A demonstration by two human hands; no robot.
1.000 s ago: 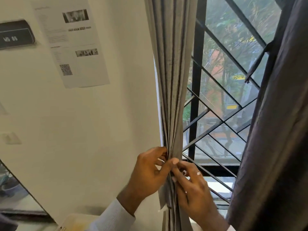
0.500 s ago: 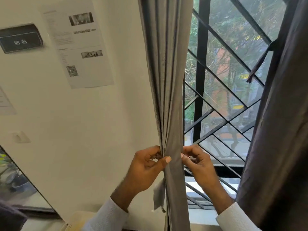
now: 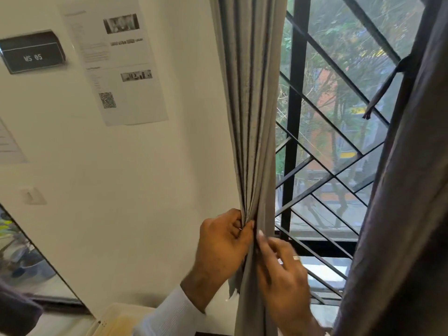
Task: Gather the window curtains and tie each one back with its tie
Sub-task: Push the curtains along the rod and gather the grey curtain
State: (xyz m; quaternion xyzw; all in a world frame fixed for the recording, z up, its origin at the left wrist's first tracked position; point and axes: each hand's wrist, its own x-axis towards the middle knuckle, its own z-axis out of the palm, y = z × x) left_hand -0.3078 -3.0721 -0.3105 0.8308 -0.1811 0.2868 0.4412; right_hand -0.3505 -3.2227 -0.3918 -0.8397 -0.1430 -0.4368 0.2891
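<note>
1. The left hand [image 3: 221,248] gripped the gathered grey curtain [image 3: 252,117] at the window's left edge; the right hand [image 3: 282,267] pinched its folds.
2. The tie [image 3: 234,284] hung unfastened.
3. The dark curtain [image 3: 400,214] remained loose.

A plain white painted wall [image 3: 135,190] fills the left half of the view. At ten o'clock a dark rectangular plaque reading "WS 05" [image 3: 32,53] is fixed to it, and at eleven o'clock hangs a white printed paper sheet with photos and a QR code [image 3: 116,66]. A small white wall switch [image 3: 32,196] sits at nine o'clock. From one to four o'clock a window with a black metal diagonal grille [image 3: 322,151] admits daylight; green trees show beyond.
</note>
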